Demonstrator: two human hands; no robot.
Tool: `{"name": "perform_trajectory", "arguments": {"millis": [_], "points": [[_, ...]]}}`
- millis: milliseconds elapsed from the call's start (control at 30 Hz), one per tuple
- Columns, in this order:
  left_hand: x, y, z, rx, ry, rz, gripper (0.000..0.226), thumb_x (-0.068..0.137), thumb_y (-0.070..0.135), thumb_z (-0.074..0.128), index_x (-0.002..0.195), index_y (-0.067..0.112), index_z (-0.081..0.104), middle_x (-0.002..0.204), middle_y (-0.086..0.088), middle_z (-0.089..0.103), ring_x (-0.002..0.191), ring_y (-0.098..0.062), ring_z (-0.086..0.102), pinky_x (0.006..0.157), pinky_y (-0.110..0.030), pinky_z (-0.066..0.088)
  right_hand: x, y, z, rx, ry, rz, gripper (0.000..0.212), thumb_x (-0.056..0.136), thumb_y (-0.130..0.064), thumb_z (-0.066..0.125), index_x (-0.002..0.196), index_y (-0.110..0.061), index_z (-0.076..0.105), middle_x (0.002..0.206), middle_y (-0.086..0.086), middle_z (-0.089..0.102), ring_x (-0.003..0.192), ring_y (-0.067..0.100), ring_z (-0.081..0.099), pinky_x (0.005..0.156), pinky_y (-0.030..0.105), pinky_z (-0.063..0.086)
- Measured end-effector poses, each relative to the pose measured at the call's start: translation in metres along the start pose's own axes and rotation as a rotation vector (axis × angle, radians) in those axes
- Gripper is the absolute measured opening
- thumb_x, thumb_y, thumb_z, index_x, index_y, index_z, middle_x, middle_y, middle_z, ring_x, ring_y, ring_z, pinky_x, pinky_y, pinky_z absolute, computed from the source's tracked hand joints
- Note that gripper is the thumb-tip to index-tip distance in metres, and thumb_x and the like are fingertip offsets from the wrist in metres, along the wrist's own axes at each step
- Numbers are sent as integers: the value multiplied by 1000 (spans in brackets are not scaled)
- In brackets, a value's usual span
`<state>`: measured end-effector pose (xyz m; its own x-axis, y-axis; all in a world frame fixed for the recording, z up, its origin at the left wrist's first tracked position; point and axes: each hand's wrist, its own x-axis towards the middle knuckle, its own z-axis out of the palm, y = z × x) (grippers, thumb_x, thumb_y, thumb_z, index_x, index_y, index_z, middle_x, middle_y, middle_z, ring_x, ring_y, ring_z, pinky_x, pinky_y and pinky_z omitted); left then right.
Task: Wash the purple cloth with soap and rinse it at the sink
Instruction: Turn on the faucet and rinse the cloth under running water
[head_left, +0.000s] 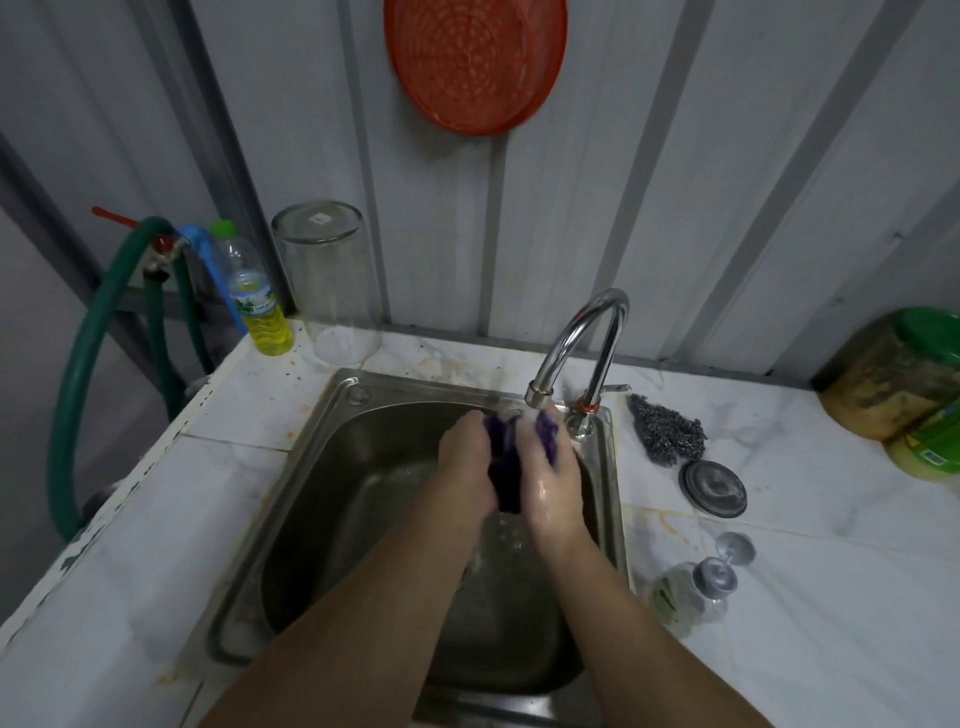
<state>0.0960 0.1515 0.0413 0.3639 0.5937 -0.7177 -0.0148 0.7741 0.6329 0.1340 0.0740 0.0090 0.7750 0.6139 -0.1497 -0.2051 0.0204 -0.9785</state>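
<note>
Purple cloth (505, 462) bunched, wet, between both hands' grip

The purple cloth (506, 457), dark and bunched into a wet wad, is being held over the steel sink (332, 467), just under the curved tap (582, 343), with water running.

Cloth (504, 467) is deep purple, basically dark violet where it's bunched. Sink (332, 467) is dull steel grey, faucet (587, 338) shiny chrome. Counter (810, 597) is white marble-look with grey veins and orange stains. Orange-red strainer (475, 62) with a ring-and-slot pattern, green hose (78, 395), yellow liquid in the bottle (262, 317), lid on the jar (904, 374) green, I think.
</note>
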Motion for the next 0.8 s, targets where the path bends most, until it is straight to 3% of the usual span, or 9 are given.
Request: {"name": "perform_trajectory", "arguments": {"millis": [100, 167, 233, 300, 400, 567, 633, 700, 800], "points": [[0, -9, -5, 54, -85, -37, 43, 93, 26, 56, 64, 7, 82, 58, -11, 75, 68, -31, 76, 59, -33, 55, -11, 2, -1, -181, -71, -262, 42, 87, -46, 68, 117, -17, 69, 125, 15, 66, 120, 32, 62, 105, 55, 48], [-5, -14, -3, 76, -157, -66, 50, 95, 33, 56, 57, 13, 81, 62, -10, 77, 60, -26, 78, 52, -30, 58, -9, -3, 1, -121, 27, -231, 22, 85, -39, 72, 103, -28, 76, 110, 4, 76, 108, 21, 70, 99, 45, 53], [-7, -10, 6, 95, -151, -51, 49, 97, 35, 55, 66, 9, 82, 66, -11, 78, 65, -29, 78, 51, -31, 59, -2, -8, 4, -107, 156, -202, 6, 86, -33, 74, 88, -29, 78, 88, -2, 78, 88, 12, 73, 87, 36, 57], [-6, -5, 17, 195, -63, -8, 33, 97, 31, 58, 84, 7, 77, 78, -14, 78, 76, -31, 74, 60, -36, 59, 8, -9, 5, -122, 273, -131, 11, 86, -32, 73, 82, -23, 77, 77, -1, 76, 77, 13, 72, 81, 39, 58], [-3, -9, 18, 428, 101, 223, 26, 98, 22, 53, 85, 11, 72, 84, -10, 74, 76, -26, 70, 59, -35, 56, 17, -5, 7, 2, 349, 14, 12, 91, -24, 70, 87, -14, 75, 74, 0, 75, 75, 18, 72, 71, 34, 58], [0, -19, 7, 542, 117, 440, 32, 101, 16, 48, 126, 17, 68, 123, -9, 72, 109, -26, 68, 98, -45, 56, 22, -1, 9, 98, 397, 162, 13, 96, -24, 66, 96, -12, 72, 72, -1, 77, 75, 14, 76, 59, 19, 57], [2, -20, 4, 631, 109, 573, 38, 103, 15, 48, 139, 19, 59, 138, -8, 64, 123, -26, 62, 104, -39, 51, 22, -1, 11, 142, 386, 285, 16, 95, -25, 64, 97, -12, 73, 73, 0, 78, 77, 19, 77, 68, 31, 62], [2, -22, 0, 690, 75, 709, 38, 105, 14, 46, 140, 20, 56, 137, -8, 64, 123, -25, 62, 99, -34, 50, 21, -3, 14, 250, 307, 409, 25, 96, -26, 60, 110, -8, 71, 92, 10, 79, 85, 30, 76, 78, 46, 61], [0, -23, -4, 483, 15, 721, 26, 105, 19, 42, 111, 29, 65, 119, -8, 71, 109, -25, 68, 97, -43, 56, 23, -6, 13, 458, 270, 491, 35, 90, -28, 65, 119, -9, 71, 92, 10, 78, 73, 25, 75, 71, 42, 61]]}}
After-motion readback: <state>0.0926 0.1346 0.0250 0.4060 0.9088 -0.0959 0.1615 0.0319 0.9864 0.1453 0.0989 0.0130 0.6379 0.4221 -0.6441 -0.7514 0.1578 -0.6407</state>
